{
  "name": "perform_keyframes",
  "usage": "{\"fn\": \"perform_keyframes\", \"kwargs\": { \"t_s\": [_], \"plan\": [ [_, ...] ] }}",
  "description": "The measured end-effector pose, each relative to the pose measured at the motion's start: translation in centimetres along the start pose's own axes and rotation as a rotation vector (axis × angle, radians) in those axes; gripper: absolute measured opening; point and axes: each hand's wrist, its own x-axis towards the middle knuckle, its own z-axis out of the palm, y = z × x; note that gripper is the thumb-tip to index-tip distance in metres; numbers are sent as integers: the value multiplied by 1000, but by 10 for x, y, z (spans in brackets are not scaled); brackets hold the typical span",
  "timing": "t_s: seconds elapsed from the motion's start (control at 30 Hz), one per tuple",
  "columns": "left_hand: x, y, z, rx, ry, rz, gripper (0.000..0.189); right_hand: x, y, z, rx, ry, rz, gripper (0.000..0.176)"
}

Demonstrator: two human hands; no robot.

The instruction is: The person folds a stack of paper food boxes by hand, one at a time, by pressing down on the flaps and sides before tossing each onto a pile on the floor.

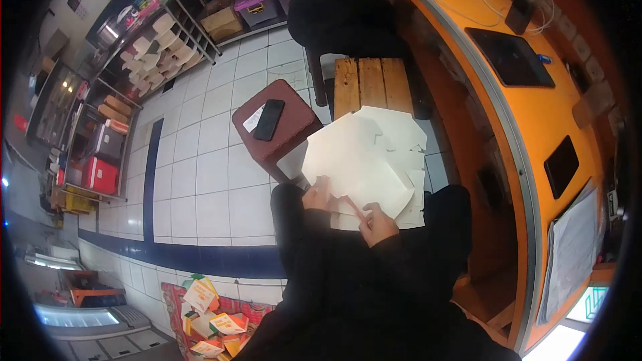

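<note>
A cream-white die-cut cardboard box blank [354,160] lies tilted over my lap, with notched edges and flaps. My left hand [317,195] is closed on its near left edge. Close by on the right, my right hand [378,225] pinches the near edge, where a narrow brownish strip of flap stands between the two hands. More white cardboard blanks [416,190] show beneath the top one, resting on a wooden slatted bench [373,83]. Some fingertips are hidden behind the card.
A dark red stool [284,110] on the left holds a black phone [269,120]. Along the right runs an orange counter [528,113] with a tablet [511,57] and cables. Printed cartons [227,323] lie on a red cloth, lower left. Another person [341,13] sits ahead.
</note>
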Motion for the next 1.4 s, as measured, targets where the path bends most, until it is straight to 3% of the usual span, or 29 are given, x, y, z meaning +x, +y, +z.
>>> {"fn": "perform_keyframes", "kwargs": {
  "t_s": [0.03,0.07,0.13,0.37,0.57,0.67,0.73,0.77,0.83,0.9,0.93,0.97,1.0,1.07,1.17,1.27,1.33,1.4],
  "plan": [
    [0,2,2,-2,25,138,37,2,1,5,-84,-14,-46,20],
    [-3,3,3,5,20,143,37,6,3,10,-78,-7,-44,20],
    [-20,19,6,333,82,241,35,14,3,20,-118,-11,-25,19],
    [-27,-24,24,46,107,228,28,29,8,36,-11,-52,42,27],
    [-47,-36,35,46,70,333,24,34,12,41,37,66,-98,36],
    [-50,-36,37,-9,15,385,24,37,5,35,111,10,-53,42],
    [-44,-29,31,71,62,375,25,41,6,29,188,-173,-68,45],
    [-42,-27,30,74,46,382,25,47,17,31,392,-191,-93,55],
    [-38,-19,26,269,113,370,24,63,30,9,391,85,-124,52],
    [-36,-12,25,370,168,383,22,91,55,-21,217,406,29,44],
    [-36,-9,25,366,160,387,22,102,63,-43,11,563,-26,44],
    [-35,-5,25,415,182,400,23,112,70,-55,-9,655,-47,38],
    [-34,-2,27,465,202,413,23,124,87,-59,-12,669,-47,38],
    [-34,-2,32,441,197,417,24,147,120,-56,0,303,105,32],
    [-51,14,49,883,423,870,19,140,110,-60,113,309,98,28],
    [-59,8,89,791,72,881,25,126,94,-64,123,278,95,29],
    [-78,12,119,816,-185,504,39,118,90,-63,145,237,87,27],
    [-69,4,130,846,-277,417,40,113,93,-54,167,271,66,27]
  ]
}}
